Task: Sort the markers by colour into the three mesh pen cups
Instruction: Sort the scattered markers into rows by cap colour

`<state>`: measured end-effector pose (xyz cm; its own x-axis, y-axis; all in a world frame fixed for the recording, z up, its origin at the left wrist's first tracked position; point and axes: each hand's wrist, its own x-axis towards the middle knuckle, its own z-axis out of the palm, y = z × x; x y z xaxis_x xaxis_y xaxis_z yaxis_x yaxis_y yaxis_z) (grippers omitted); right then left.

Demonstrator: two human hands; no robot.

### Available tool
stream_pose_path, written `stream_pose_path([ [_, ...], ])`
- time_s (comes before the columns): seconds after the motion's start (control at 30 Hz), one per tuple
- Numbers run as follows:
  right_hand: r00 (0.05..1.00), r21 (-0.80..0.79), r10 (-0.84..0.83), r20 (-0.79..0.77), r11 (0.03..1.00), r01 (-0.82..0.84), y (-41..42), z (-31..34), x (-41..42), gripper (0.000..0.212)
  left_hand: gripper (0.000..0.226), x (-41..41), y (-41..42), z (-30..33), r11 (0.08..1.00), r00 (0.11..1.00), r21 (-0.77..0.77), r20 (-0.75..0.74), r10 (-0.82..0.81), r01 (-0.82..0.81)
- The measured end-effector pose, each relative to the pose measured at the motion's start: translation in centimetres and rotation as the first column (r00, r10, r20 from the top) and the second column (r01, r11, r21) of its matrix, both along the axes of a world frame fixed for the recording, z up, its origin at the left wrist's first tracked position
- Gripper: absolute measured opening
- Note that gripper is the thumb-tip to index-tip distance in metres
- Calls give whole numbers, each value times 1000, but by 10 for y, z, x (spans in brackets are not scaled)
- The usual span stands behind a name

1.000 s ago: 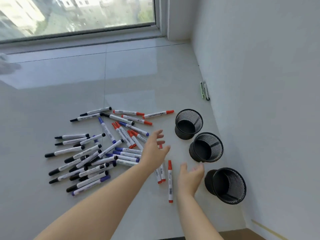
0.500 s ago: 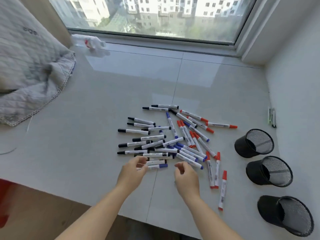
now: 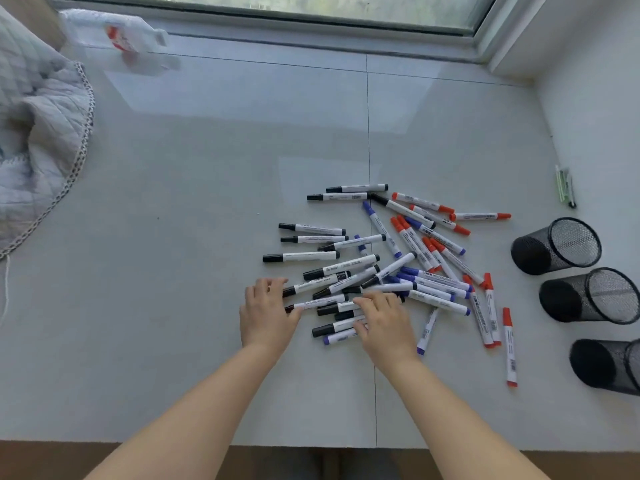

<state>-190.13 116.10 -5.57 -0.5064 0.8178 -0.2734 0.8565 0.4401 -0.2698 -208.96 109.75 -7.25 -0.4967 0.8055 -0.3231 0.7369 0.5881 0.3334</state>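
Several white-barrelled markers with black (image 3: 301,257), blue (image 3: 433,285) and red (image 3: 485,216) caps lie in a loose pile on the grey tiled ledge (image 3: 207,202). Three black mesh pen cups (image 3: 530,254), (image 3: 561,299), (image 3: 592,365) stand in a row at the right, with no markers showing in them. My left hand (image 3: 266,317) curls over the cap ends of black markers at the pile's near-left side. On the other ends of the same bunch lies my right hand (image 3: 384,323), its fingers bent and its thumb against them. The markers still rest on the ledge.
A quilted cloth (image 3: 41,133) is heaped at the far left. A clear plastic bottle (image 3: 131,36) lies by the window frame. A small green item (image 3: 564,187) sits beside the white wall on the right. The ledge's front edge (image 3: 207,441) runs under my forearms.
The view swung left and down. Both hands moved from beside the cups to the near-left of the pile and came down on the black markers.
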Motion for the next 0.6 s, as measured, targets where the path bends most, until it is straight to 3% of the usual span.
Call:
stream_pose_path([
  [0.1, 997, 52, 69, 33, 996, -70, 2, -5, -7, 39, 63, -4, 7, -14, 992, 992, -61, -41, -118, 115],
  [0.23, 984, 159, 179, 18, 971, -179, 11, -19, -9, 49, 58, -8, 17, -30, 966, 963, -69, -91, -254, 249],
  [0.4, 958, 150, 272, 89, 947, -283, 26, -25, -5, 41, 52, -12, 28, -39, 931, 919, -57, -144, -366, 362],
  [0.6, 925, 20, 339, 173, 937, -348, 37, -33, -6, 31, 38, -16, 30, -39, 891, 872, -87, -183, -455, 446],
])
